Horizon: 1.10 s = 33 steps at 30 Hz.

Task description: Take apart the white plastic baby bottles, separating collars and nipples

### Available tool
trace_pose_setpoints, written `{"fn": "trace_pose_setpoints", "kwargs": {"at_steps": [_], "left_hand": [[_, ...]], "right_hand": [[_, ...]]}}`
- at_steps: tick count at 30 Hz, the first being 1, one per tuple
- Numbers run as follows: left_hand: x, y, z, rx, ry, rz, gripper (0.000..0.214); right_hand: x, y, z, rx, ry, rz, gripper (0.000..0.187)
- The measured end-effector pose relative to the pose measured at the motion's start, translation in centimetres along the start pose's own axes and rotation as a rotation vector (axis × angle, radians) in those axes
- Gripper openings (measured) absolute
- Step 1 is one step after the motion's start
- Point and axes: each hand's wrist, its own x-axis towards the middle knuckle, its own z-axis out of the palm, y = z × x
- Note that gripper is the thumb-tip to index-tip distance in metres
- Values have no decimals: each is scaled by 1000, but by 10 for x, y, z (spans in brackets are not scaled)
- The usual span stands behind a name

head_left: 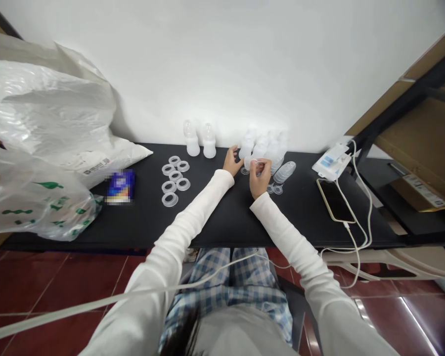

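Observation:
My left hand (231, 161) is over the middle of the black table, thumb and fingers apart, with nothing seen in it. Right beside it, my right hand (260, 180) pinches a clear ribbed plastic piece (248, 162), partly covered by the fingers. Behind both hands stands a group of translucent small bottles (261, 146) against the wall. To the right lies a nested stack of clear domed caps (285, 171), with small clear discs (278, 189) in front of it. Two bottles with domed tops (209, 141) stand upright left of my left hand.
Several clear plastic rings (175, 176) lie on the table (222, 222) at left, near a blue packet (120, 187). Large plastic bags (48, 113) fill the left end. A phone (334, 200) with a white cable (369, 198) and a white box (332, 161) are at right.

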Motion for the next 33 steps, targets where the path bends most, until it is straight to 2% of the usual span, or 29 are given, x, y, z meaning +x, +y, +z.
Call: {"fn": "trace_pose_setpoints", "kwargs": {"at_steps": [4, 7, 10, 13, 16, 19, 23, 29, 33], "left_hand": [[27, -3, 15, 155, -32, 37, 50], [30, -2, 13, 238, -31, 42, 41], [15, 1, -3, 253, 16, 67, 39], [-14, 5, -33, 270, 80, 113, 37], [-40, 9, -66, 274, 67, 199, 45], [-51, 9, -90, 163, 32, 263, 54], [-44, 9, -100, -116, 57, 251, 74], [-41, 21, -102, -214, 85, 101, 61], [-43, 24, -105, -221, 187, 33, 56]], "right_hand": [[2, 4, 0, -56, 34, -62, 30], [4, 7, 0, -84, 41, -128, 27], [6, 8, -1, -82, 17, -181, 25], [8, 8, -2, -76, -35, -198, 27], [7, 8, -3, -66, -122, -190, 28], [5, 9, -1, -33, -240, -190, 28], [3, 11, 0, -8, -349, -210, 28], [5, 13, -2, -29, -411, -305, 25], [5, 11, -2, -88, -489, -427, 19]]}}
